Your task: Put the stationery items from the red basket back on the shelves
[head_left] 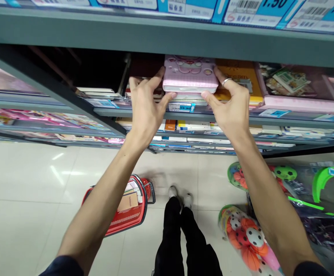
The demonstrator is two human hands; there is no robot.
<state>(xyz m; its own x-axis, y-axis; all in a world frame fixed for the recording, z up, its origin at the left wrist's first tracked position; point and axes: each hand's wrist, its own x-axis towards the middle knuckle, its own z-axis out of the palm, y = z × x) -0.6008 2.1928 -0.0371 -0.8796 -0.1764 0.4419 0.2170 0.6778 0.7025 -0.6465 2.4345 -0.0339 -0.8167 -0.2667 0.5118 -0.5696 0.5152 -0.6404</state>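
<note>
A pink notebook (190, 78) with a padded, raised cartoon cover lies flat at the front of a shelf, on top of other items. My left hand (148, 99) grips its left side, thumb at the front edge. On the right side, my right hand (232, 101), wearing a ring, holds it the same way. The notebook's far end is hidden under the shelf above. A price tag (181, 107) sits on the shelf edge below it. Beside my right hand lies an orange-yellow notebook (237, 73), and dark-covered books (146, 63) lie left of my left hand.
A red shopping basket (142, 214) with notebooks inside stands on the floor at left. Net bags of toy balls (250, 234) and green rings (318, 184) are at right. The upper shelf's edge (155, 32) overhangs my hands.
</note>
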